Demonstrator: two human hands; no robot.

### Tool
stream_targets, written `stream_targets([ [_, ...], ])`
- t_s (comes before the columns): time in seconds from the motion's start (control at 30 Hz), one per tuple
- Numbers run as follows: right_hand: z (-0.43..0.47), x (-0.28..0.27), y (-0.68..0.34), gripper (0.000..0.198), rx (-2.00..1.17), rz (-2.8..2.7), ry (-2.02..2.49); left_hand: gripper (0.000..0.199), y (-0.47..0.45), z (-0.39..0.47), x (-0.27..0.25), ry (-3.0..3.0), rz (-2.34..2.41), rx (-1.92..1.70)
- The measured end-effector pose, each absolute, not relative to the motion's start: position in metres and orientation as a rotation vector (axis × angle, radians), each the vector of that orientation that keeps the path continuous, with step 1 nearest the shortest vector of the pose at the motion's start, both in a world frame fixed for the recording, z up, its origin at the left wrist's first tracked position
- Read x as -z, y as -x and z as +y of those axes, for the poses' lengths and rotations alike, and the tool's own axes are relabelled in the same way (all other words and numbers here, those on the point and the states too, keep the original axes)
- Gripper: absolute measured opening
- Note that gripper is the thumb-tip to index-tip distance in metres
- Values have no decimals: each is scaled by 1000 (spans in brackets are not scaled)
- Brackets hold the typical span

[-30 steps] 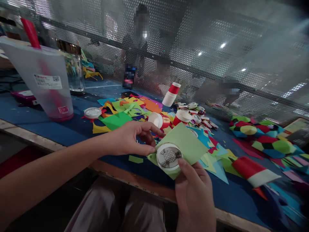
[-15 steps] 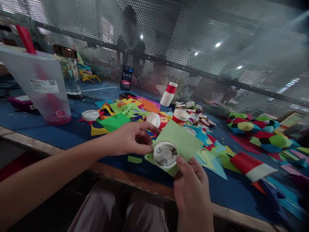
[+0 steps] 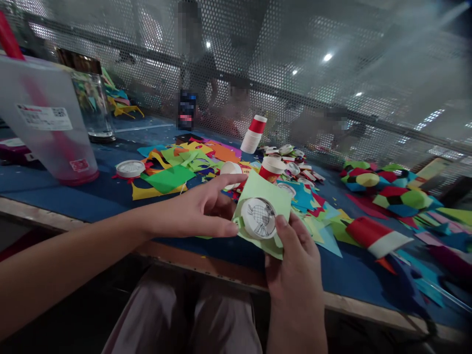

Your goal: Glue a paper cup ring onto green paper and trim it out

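Pinched between the thumb and fingers of my right hand [image 3: 297,250] are a light green paper sheet [image 3: 254,184] and a white round lid [image 3: 259,218] lying against it. Black pen lines form a grid and strokes on the lid's face. The sheet is tilted up above the table's front edge. My left hand [image 3: 208,209] is at the sheet's left side, thumb and index finger spread apart. Its thumb tip is by a small folded green corner; I cannot tell whether they touch. The other left fingers are partly hidden.
Coloured paper scraps [image 3: 177,167] cover the middle of the blue table [image 3: 110,201]. Paper cups [image 3: 252,135] stand stacked behind; a red and white cup [image 3: 376,236] lies right. A frosted drink cup [image 3: 47,123] and glass jar [image 3: 90,98] stand left. A perforated screen [image 3: 295,64] rises behind.
The sheet and lid have tilted, so the sheet looks narrower. My left thumb has come off the lid's edge, and its grip has widened. The view has shifted slightly.
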State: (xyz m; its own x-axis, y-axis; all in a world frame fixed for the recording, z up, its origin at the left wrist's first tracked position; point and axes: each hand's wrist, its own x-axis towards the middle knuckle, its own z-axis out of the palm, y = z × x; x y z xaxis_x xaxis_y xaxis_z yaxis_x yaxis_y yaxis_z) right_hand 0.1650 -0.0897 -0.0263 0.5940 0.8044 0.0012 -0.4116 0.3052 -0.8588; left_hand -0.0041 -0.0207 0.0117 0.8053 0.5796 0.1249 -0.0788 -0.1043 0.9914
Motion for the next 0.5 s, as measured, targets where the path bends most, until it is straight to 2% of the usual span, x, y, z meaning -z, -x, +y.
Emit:
stream_targets([
  [0.13, -89, 28, -164, 49, -821, -528, 941, 93, 0, -23, -8, -1614, 423, -578],
  [0.5, -87, 29, -162, 48, -787, -576, 915, 82, -8, -22, 0, -1464, 316, -670],
])
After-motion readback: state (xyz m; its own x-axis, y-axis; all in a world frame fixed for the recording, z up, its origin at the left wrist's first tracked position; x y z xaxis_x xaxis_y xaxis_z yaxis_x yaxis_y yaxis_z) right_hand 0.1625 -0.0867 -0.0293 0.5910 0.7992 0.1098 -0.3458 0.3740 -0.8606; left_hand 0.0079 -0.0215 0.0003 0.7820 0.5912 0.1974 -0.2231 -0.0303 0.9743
